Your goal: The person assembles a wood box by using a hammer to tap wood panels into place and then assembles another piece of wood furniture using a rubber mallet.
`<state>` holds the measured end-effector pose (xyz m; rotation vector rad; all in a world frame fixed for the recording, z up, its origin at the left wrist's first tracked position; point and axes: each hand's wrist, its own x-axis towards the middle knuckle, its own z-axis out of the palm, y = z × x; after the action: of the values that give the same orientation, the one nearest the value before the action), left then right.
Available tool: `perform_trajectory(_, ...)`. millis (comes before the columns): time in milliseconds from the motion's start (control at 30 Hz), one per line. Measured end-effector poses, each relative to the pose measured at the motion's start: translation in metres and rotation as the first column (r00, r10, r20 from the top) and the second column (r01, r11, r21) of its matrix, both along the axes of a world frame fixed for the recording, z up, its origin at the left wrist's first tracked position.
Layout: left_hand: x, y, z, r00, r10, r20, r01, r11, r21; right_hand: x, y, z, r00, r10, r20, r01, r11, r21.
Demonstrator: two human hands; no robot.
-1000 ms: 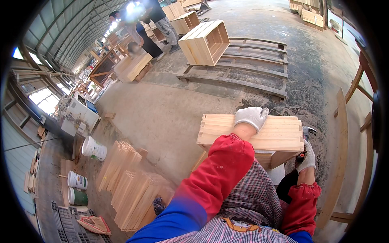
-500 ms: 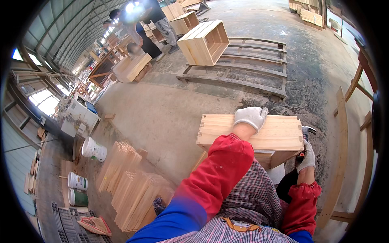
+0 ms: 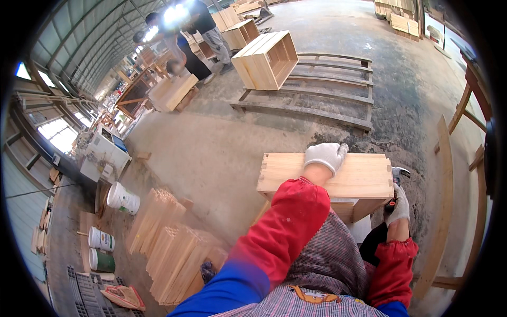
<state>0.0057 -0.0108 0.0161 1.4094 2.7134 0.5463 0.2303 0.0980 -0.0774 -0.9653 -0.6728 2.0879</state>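
Hands (image 3: pixel 326 157) at box (image 3: pixel 362 171); concrete floor (image 3: pixel 195 150); arched roof (image 3: pixel 79 45).

"From here, what clothes do you see?"
"White gloves (image 3: pixel 323 154) on both hands (image 3: pixel 401 206), and red sleeves (image 3: pixel 285 214), gathered at the wrists, which become blue higher up."
"And the body?"
"A checked garment (image 3: pixel 317 248), with an orange-brown cartoon figure (image 3: pixel 316 296)."

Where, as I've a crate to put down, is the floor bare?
Bare concrete lies between the stacked slats and the slatted pallet, left of the near wooden box. Lower left is crowded: those slats, three buckets, a grey grate.
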Motion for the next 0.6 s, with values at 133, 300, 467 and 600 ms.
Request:
perform_trajectory(133,-0.0004,0.0018,-0.0011,1.000,-0.020,0.000,0.020,1.000,-0.001,0.0017,0.0020,-0.0013,0.999,-0.032,0.011,0.032,0.999,-0.022)
perform_trajectory(300,-0.0015,0.0029,-0.0011,1.000,-0.021,0.009,0.021,1.000,-0.014,0.0022,0.0040,-0.0057,0.999,-0.048,0.023,0.048,0.999,-0.014)
perform_trajectory(467,-0.0004,0.0019,0.0031,1.000,-0.022,0.021,0.022,1.000,-0.020,0.0022,0.0009,-0.0024,0.999,-0.028,0.020,0.028,1.000,0.011)
perform_trajectory(600,-0.0012,0.0020,0.0035,1.000,-0.018,0.022,0.018,0.999,-0.031,0.0029,0.0027,-0.0046,1.000,-0.001,0.001,0.001,1.000,0.005)
